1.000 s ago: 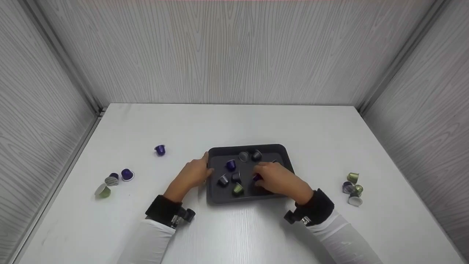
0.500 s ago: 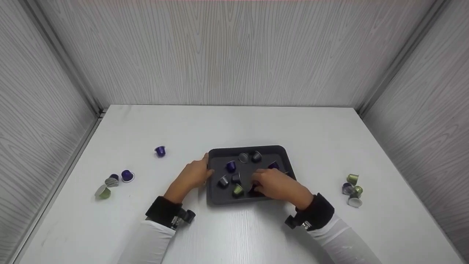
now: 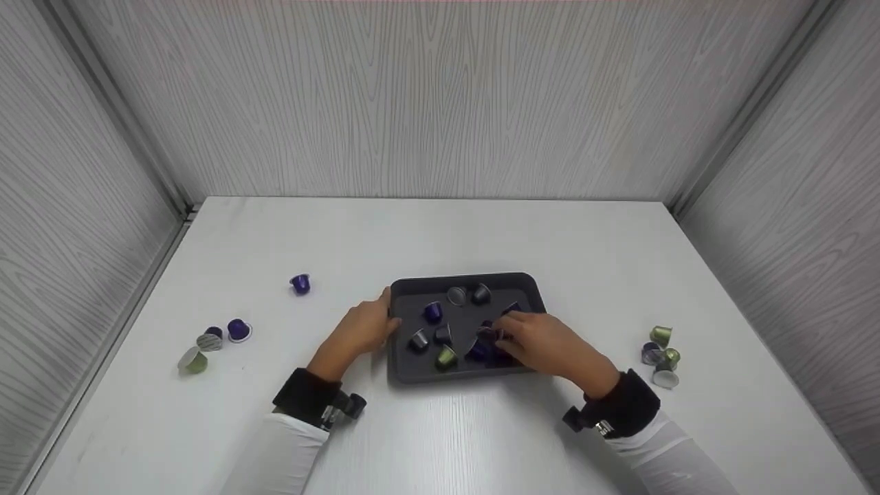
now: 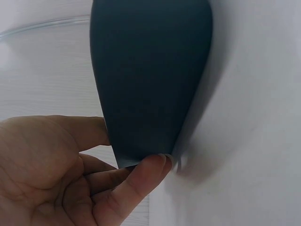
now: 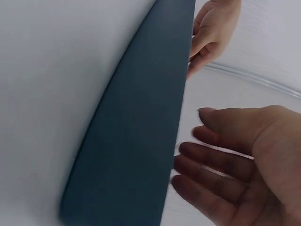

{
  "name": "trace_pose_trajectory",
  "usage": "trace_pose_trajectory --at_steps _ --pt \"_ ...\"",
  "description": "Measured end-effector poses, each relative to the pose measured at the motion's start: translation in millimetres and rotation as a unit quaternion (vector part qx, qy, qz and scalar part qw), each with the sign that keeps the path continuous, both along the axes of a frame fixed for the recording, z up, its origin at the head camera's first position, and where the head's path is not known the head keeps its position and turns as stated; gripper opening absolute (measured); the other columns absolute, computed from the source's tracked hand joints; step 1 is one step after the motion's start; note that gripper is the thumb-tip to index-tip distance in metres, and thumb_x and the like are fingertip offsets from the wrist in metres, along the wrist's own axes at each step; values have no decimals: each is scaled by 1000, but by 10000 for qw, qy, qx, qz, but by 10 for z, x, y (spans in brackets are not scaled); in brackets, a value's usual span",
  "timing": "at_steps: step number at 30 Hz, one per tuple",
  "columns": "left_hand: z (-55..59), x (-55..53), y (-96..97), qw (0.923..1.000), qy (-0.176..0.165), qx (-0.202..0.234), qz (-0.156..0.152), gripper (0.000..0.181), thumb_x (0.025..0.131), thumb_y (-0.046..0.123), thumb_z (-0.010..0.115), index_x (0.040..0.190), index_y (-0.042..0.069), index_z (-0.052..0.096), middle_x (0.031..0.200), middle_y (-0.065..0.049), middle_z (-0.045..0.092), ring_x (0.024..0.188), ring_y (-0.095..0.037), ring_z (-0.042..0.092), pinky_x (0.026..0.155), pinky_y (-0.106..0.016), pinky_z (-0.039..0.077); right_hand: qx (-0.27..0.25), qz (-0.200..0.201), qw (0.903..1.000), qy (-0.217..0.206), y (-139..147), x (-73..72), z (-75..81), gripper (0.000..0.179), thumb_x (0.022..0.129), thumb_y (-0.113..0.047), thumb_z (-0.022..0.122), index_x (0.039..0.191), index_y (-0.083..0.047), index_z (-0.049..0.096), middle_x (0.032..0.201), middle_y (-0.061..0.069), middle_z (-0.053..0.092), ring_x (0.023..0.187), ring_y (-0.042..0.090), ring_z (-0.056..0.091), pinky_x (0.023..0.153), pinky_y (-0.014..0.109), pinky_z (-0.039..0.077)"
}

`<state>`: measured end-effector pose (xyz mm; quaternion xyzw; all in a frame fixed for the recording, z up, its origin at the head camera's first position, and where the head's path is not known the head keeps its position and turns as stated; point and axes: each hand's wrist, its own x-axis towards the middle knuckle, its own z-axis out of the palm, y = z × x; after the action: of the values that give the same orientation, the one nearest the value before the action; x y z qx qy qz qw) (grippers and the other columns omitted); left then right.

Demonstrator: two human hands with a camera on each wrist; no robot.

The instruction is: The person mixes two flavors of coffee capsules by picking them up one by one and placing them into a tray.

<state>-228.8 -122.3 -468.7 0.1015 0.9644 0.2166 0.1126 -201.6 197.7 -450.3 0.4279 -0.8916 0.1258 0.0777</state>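
A dark grey tray [image 3: 426,378] lies in the middle of the table, with several coffee capsules in it. My left hand [image 3: 361,326] grips the tray's left edge; in the left wrist view the thumb [image 4: 141,181] lies against that end. Over the tray's right part, my right hand [image 3: 546,344] has its fingertips close to purple capsules [image 3: 479,349]. The right wrist view shows these fingers [image 5: 211,160] loosely bent beside the rim, with no capsule visible between them. A green capsule [image 3: 446,356] and a silver-grey capsule [image 3: 419,339] lie left of them. My right hand partly hides the tray's right side.
On the left of the table lie a lone purple capsule [image 3: 301,283], another purple capsule [image 3: 238,330] and a green one [image 3: 193,359]. A small cluster with a green capsule [image 3: 661,335] lies at the right. Panels [image 3: 440,103] close off the back and sides.
My right hand has shifted within the tray, first toward me and now to the right, uncovering purple capsules left of its fingertips. The left hand and the tray stay put.
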Motion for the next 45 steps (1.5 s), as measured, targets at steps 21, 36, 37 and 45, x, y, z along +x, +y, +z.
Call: trace_pose_trajectory --at_steps 21,36,37,45 --pt "-12 -9 -8 9999 135 80 -20 70 100 27 57 151 -7 23 120 -30 61 103 -39 63 92 -49 48 239 -1326 9868 897 815 -45 -14 70 93 -47 61 151 -14 40 152 16 37 138 41 32 103 68 27" --pt "-38 -6 -13 9994 311 115 -128 64 100 26 57 149 -6 29 115 -29 62 100 -40 64 86 -50 51 398 -3048 9491 -689 1467 -157 -61 74 100 -58 40 159 -24 10 161 20 8 144 49 2 101 79 3" --pt "-38 -5 -13 9995 279 97 -110 65 100 26 57 149 -6 28 116 -29 62 101 -41 63 87 -50 50 402 -3089 9474 -730 1495 -159 -71 75 100 -58 39 159 -24 9 161 20 7 144 49 2 100 79 2" --pt "-34 -3 -13 9997 217 61 -20 66 100 27 57 150 -5 27 118 -29 61 102 -40 63 90 -50 49 450 -3401 9331 -1081 1676 -201 -123 78 100 -62 33 159 -22 2 161 23 2 142 53 -2 99 80 -1"
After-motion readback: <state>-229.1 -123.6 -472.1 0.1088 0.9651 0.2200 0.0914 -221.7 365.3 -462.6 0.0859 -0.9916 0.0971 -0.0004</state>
